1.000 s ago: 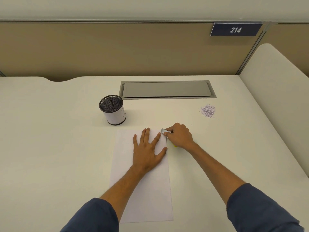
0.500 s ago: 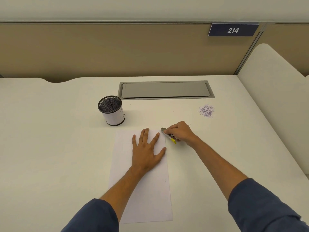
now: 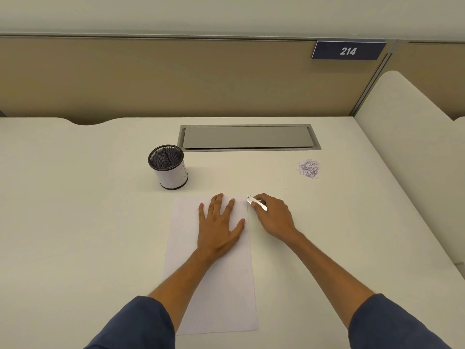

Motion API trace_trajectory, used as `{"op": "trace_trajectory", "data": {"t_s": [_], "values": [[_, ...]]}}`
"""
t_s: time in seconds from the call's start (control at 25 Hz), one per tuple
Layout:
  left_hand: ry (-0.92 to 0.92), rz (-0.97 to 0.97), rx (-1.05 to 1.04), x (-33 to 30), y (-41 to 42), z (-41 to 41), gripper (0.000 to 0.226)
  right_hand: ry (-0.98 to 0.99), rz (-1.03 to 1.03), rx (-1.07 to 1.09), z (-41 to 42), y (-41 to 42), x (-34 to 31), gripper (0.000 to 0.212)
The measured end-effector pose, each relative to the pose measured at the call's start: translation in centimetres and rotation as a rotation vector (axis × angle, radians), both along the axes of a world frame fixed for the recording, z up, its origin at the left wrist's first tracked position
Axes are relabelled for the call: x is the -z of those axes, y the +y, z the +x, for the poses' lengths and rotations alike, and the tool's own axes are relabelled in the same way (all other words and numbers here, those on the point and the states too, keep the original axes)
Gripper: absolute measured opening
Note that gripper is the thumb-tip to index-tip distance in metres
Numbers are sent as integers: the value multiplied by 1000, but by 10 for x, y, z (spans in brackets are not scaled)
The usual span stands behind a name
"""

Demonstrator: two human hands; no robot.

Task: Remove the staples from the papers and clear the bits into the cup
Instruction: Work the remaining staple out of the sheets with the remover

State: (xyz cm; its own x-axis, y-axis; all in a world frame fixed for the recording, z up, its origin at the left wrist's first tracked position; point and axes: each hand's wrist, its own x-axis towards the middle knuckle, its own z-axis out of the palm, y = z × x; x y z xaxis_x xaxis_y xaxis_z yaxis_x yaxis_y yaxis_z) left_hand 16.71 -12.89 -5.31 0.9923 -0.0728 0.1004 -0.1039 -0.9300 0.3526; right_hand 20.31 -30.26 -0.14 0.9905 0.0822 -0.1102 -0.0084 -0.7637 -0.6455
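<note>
Left hand (image 3: 219, 224) lies flat with fingers spread on the papers (image 3: 211, 273). Right hand (image 3: 273, 215) pinches a small metal staple remover (image 3: 255, 203) just off the top right corner. Risk imo: the corner could tear, or a popped staple could fly well short of the cup (image 3: 169, 170).

Black mesh cup (image 3: 168, 170), white paper (image 3: 214, 285)

Blue sleeves (image 3: 141, 321), bare forearms.
</note>
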Motion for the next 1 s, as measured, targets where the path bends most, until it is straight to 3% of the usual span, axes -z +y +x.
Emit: {"op": "trace_trajectory", "data": {"t_s": [0.12,0.24,0.36,0.48,0.72,1.0], "values": [[59,-37,10,-11,6,9,90,132,116,64,-7,6,0,27],[148,12,57,-31,14,27,94,110,-43,6,-16,12,0,40],[263,35,97,-46,19,42,67,88,-46,-2,-18,15,0,39],[321,11,95,-55,22,52,57,109,-2,14,-17,15,-1,38],[332,-188,53,-60,30,59,23,84,29,26,-22,14,1,35],[378,-398,10,-67,29,52,29,48,-7,30,-24,17,1,33]]}}
